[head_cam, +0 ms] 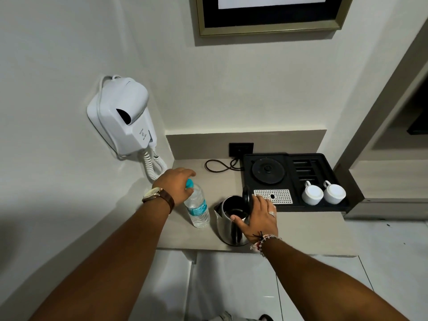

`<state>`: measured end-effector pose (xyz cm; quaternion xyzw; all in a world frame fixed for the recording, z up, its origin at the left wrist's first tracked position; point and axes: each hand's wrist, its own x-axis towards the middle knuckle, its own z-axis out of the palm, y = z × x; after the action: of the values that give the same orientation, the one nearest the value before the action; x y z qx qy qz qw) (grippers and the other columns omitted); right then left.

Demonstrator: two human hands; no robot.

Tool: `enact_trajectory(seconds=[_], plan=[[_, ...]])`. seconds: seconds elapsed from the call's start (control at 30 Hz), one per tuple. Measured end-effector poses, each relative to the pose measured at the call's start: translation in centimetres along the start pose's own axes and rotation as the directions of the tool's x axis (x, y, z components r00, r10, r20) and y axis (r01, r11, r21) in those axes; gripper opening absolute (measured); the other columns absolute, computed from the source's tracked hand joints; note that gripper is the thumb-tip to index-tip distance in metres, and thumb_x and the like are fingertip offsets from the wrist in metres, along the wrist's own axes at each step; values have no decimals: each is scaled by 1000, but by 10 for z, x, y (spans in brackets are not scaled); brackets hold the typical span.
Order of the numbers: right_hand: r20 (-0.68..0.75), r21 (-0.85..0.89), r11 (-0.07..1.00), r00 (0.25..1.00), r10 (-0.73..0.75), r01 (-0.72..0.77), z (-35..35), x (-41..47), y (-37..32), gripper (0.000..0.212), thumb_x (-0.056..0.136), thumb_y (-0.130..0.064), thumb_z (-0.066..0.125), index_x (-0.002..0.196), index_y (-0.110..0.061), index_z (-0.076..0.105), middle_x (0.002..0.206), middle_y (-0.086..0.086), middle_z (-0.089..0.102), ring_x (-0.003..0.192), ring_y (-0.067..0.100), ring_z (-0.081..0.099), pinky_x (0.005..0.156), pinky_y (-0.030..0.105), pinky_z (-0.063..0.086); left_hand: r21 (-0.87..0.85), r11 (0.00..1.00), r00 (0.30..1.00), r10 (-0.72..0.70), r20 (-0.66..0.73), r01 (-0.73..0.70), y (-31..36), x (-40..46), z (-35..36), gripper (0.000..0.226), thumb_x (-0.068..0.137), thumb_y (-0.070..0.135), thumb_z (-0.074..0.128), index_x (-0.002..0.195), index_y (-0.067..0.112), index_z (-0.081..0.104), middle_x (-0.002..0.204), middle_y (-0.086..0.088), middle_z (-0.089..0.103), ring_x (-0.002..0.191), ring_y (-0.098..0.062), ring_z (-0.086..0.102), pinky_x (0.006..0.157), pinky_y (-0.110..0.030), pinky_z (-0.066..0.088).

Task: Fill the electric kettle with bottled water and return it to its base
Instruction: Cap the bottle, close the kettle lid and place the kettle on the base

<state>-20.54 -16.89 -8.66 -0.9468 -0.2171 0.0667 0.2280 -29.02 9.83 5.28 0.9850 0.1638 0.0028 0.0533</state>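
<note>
A steel electric kettle (pixel 225 225) stands on the beige counter (pixel 301 232) with its black lid (pixel 246 196) tipped up and its inside showing. My right hand (pixel 258 218) rests over the kettle's handle side, thumb at the rim. Left of it stands a clear water bottle (pixel 198 209) with a teal cap (pixel 190 183). My left hand (pixel 177 185) curls over the cap and neck of the bottle. The round black kettle base (pixel 268 170) sits bare in the black tray (pixel 324 163) behind.
Two white cups (pixel 312 193) (pixel 334 193) sit upside down on the tray's right, with a perforated drip plate (pixel 273 196) in front. A black cord (pixel 217 165) runs to a wall socket (pixel 240 149). A white hair dryer (pixel 121 114) hangs on the left wall.
</note>
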Motion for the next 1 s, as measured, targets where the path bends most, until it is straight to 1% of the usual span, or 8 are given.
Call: enact_trajectory(seconds=[0.07, 0.17, 0.37, 0.47, 0.53, 0.63, 0.73, 1.0], plan=[[0, 2, 1000, 1000, -3, 3, 0, 0, 0, 107, 78, -86, 45, 154, -12, 33, 158, 14, 38, 149, 39, 28, 125, 55, 24, 80, 996, 993, 40, -114, -30, 5, -5, -1, 60, 86, 42, 70, 141, 29, 51, 141, 3, 54, 124, -27, 49, 97, -45, 50], [5, 20, 1000, 1000, -6, 6, -1, -1, 0, 105, 79, -83, 48, 154, -12, 33, 159, 14, 38, 149, 39, 27, 125, 55, 23, 99, 975, 945, 217, -245, -198, 27, -13, 7, 54, 84, 36, 68, 135, 25, 55, 133, 0, 58, 119, -29, 49, 91, -47, 50], [83, 10, 995, 991, -102, 102, -12, -4, 11, 110, 78, -80, 58, 159, -13, 23, 164, 9, 29, 153, 33, 20, 127, 50, 18, 17, 955, 948, 297, -117, -297, 86, -24, 51, 77, 84, 38, 60, 154, 27, 28, 154, 3, 40, 138, -22, 36, 108, -46, 41], [121, -8, 988, 981, -151, 153, -17, -6, 19, 110, 80, -71, 63, 160, -11, 18, 166, 10, 24, 155, 32, 16, 128, 49, 15, 39, 889, 877, 458, -147, -457, 113, -17, 55, 94, 75, 41, 58, 158, 26, 16, 162, 2, 27, 147, -25, 25, 113, -47, 28], [105, -6, 984, 979, -176, 177, -18, -7, 21, 103, 82, -63, 63, 159, -10, 20, 166, 11, 25, 155, 31, 20, 128, 47, 15, 110, 847, 847, 529, -59, -521, 129, -10, 57, 95, 73, 47, 56, 158, 26, 19, 163, 1, 28, 150, -29, 20, 116, -49, 21], [133, -14, 987, 979, -154, 157, -20, -7, 21, 104, 83, -61, 66, 160, -10, 18, 167, 12, 23, 155, 32, 19, 128, 47, 16, 127, 902, 910, 405, 83, -413, 135, -5, 65, 94, 78, 54, 58, 157, 22, 19, 164, -4, 25, 152, -33, 10, 122, -51, 11], [161, -56, 987, 977, -143, 154, -22, -6, 23, 112, 81, -66, 66, 162, -11, 11, 169, 12, 18, 156, 32, 15, 128, 47, 14, 112, 949, 952, 283, 114, -295, 124, -7, 79, 107, 75, 63, 61, 158, 16, 13, 165, -6, 17, 152, -36, 4, 123, -50, 8], [209, -107, 980, 967, -143, 168, -24, 4, 29, 119, 77, -63, 76, 162, -12, 9, 168, 12, 18, 155, 34, 15, 128, 46, 14, 4, 990, 929, 128, 347, -138, 116, 4, 114, 136, 68, 45, 83, 157, 15, -16, 168, -9, -13, 153, -35, -9, 120, -46, -2]])
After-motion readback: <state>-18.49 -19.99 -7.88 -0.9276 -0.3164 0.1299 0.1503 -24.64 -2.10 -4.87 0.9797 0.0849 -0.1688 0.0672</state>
